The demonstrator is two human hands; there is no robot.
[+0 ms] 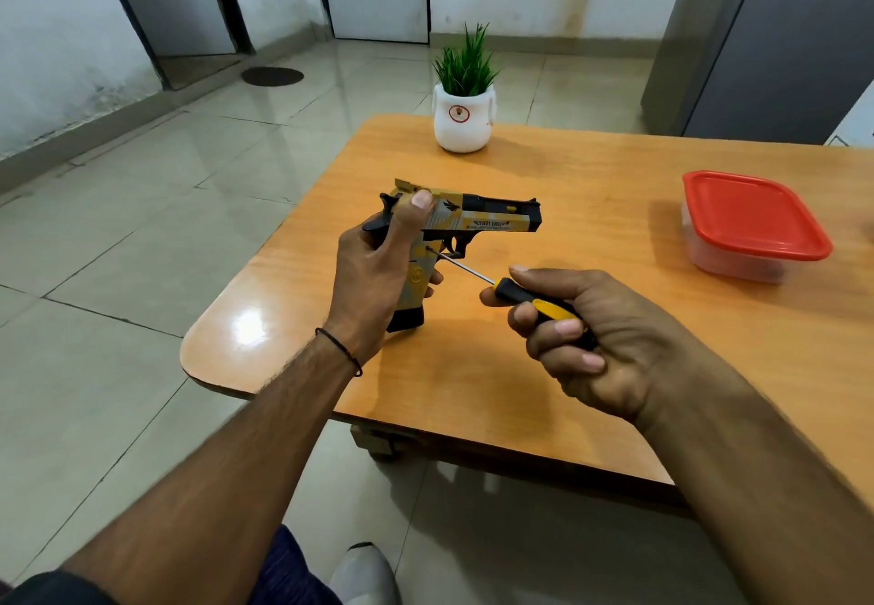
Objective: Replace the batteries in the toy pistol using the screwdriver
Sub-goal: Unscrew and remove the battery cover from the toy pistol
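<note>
A thin black cord bracelet (341, 353) circled the wrist behind the left hand (373, 268), and both forearms (236, 486) were bare. A dark sleeve (52, 588) showed at the lower left, near blue-purple legwear (291, 571) and a white shoe (364, 574).

Head view looks forward and down, close over the table (520, 368).

"DESERT EAGLE" on the toy pistol (487, 223) slide

Your left hand (369, 273) hides much of the grip of the toy pistol (477, 221); your right hand (591, 339) buries most of the screwdriver (508, 286) handle.
</note>
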